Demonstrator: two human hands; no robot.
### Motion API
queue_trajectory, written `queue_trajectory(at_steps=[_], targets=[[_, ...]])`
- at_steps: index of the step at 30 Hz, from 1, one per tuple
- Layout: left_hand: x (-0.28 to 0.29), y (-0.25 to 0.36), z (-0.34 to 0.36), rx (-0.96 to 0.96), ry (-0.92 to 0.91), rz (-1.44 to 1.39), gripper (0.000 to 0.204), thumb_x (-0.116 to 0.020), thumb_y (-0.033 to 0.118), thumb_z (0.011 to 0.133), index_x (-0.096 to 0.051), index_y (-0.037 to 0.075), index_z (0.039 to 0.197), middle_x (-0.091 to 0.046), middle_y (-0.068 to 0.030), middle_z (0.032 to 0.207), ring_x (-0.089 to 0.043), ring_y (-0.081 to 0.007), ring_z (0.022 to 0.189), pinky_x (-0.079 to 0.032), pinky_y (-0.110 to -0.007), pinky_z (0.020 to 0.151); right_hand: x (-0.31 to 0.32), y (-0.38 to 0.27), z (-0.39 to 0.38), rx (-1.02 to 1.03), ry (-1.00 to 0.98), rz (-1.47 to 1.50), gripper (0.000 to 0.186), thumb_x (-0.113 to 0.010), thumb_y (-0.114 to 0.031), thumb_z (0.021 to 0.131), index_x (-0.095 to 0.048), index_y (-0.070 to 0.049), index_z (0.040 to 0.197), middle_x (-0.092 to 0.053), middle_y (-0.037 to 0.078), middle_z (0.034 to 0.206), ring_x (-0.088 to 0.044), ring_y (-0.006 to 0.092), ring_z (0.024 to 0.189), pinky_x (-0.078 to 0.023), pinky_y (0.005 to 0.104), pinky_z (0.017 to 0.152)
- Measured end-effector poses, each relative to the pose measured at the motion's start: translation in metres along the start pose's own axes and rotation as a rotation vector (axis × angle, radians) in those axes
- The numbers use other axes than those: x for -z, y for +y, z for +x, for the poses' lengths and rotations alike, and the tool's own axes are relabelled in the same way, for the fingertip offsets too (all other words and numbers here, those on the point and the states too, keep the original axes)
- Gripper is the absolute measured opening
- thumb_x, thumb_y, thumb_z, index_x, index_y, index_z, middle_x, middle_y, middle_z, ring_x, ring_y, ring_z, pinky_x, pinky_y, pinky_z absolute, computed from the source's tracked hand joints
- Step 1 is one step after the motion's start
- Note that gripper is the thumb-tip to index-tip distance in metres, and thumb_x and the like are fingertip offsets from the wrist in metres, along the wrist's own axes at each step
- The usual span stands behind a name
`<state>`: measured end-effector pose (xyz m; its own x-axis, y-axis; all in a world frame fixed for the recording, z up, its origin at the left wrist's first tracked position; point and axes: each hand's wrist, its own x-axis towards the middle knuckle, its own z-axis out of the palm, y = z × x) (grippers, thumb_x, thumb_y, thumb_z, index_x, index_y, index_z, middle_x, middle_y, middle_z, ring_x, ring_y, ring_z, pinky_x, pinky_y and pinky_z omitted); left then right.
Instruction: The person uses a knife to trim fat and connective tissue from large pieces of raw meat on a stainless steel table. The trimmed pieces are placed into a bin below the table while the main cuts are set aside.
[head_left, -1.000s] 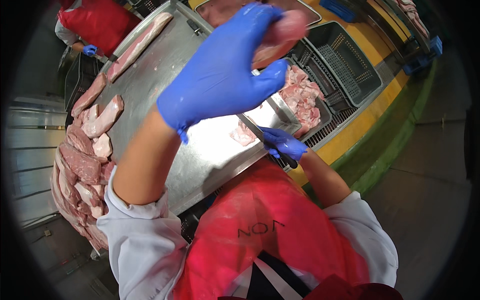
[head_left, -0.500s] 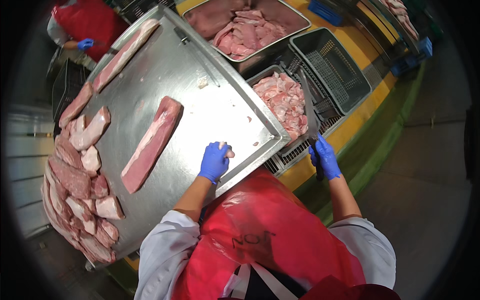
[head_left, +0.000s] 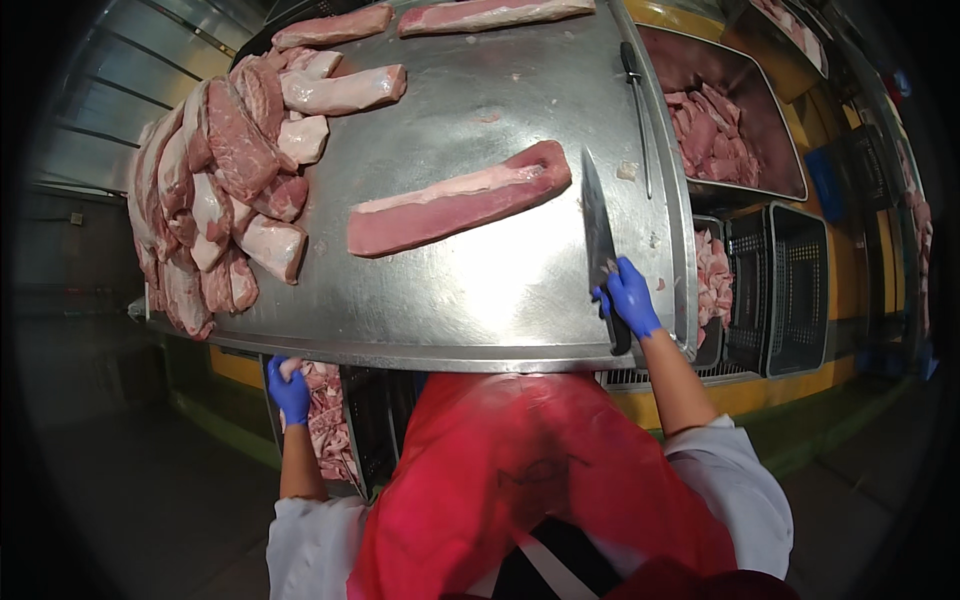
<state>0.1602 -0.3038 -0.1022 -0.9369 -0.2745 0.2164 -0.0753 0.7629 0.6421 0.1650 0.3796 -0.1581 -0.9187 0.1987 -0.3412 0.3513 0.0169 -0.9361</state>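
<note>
My left hand [head_left: 289, 395], in a blue glove, is closed around a small pale scrap of meat [head_left: 290, 367]. It is just past the table's near edge, over a crate of meat trimmings [head_left: 331, 425]. My right hand [head_left: 632, 300], also gloved in blue, grips the dark handle of a long knife [head_left: 597, 220] above the right part of the steel table [head_left: 480, 290]. The blade points away from me, its tip close to the right end of a long slab of meat [head_left: 460, 200]. That slab lies flat and apart from both hands.
Many meat pieces [head_left: 230, 150] are heaped at the table's left. Two long strips [head_left: 495, 14] lie along the far side. A sharpening steel [head_left: 638, 115] rests near the right rim. Beyond it stand a metal bin of meat [head_left: 715, 140], a crate of trimmings [head_left: 712, 275] and a grey crate [head_left: 800, 290].
The view has turned. My left hand has moved left with the scrap, from over the table to above the near crate. The knife in my right hand has swung in over the table.
</note>
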Motion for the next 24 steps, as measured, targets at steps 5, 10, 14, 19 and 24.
queue_trajectory(at_steps=[5,10,14,19,24], targets=[[0.084,-0.122,-0.060,0.342,0.103,0.335,0.034,-0.057,0.009,0.084,-0.057,-0.001,0.117,-0.063,-0.0189,0.107,-0.063,-0.0329,0.099,-0.049,-0.040,0.091,-0.050,-0.077,0.107,0.239,0.108,-0.536,0.067,-0.052,-0.017,0.097,-0.026,-0.020,0.159,-0.066,0.021,0.074,-0.068,0.0295,0.066,-0.055,0.0409,0.067],[0.082,-0.113,-0.046,0.345,0.123,0.921,0.055,-0.065,0.020,0.087,-0.049,-0.002,0.135,-0.052,-0.0255,0.135,-0.051,-0.0420,0.123,-0.043,-0.047,0.103,-0.065,-0.071,0.128,0.082,0.126,-0.640,0.074,-0.054,-0.015,0.095,-0.021,-0.029,0.160,-0.067,0.024,0.080,-0.068,0.0303,0.070,-0.054,0.0419,0.070],[0.026,-0.085,0.039,-0.186,0.046,0.432,0.069,-0.072,0.021,0.085,-0.042,-0.006,0.141,-0.049,-0.0253,0.136,-0.049,-0.0388,0.126,-0.038,-0.046,0.110,-0.078,-0.055,0.041,-0.060,0.076,-0.404,0.076,-0.053,-0.010,0.094,-0.021,-0.030,0.160,-0.065,0.019,0.077,-0.065,0.0228,0.066,-0.054,0.0386,0.067],[-0.175,0.065,0.174,-0.559,-0.201,-0.059,0.059,-0.073,0.020,0.085,-0.050,-0.002,0.135,-0.052,-0.0224,0.138,-0.047,-0.0380,0.130,-0.036,-0.047,0.110,-0.111,-0.081,0.095,-0.080,0.201,-0.412,0.075,-0.052,-0.008,0.096,-0.021,-0.027,0.161,-0.064,0.012,0.073,-0.061,0.0165,0.058,-0.053,0.0350,0.056],[-0.261,0.105,0.211,-0.618,-0.548,-0.060,0.055,-0.075,0.031,0.081,-0.058,0.004,0.126,-0.062,-0.0191,0.120,-0.056,-0.0392,0.111,-0.043,-0.048,0.099,-0.147,-0.034,0.009,-0.020,0.246,-0.351,0.074,-0.050,-0.008,0.098,-0.018,-0.029,0.162,-0.062,0.007,0.066,-0.059,0.0154,0.053,-0.053,0.0325,0.054]])
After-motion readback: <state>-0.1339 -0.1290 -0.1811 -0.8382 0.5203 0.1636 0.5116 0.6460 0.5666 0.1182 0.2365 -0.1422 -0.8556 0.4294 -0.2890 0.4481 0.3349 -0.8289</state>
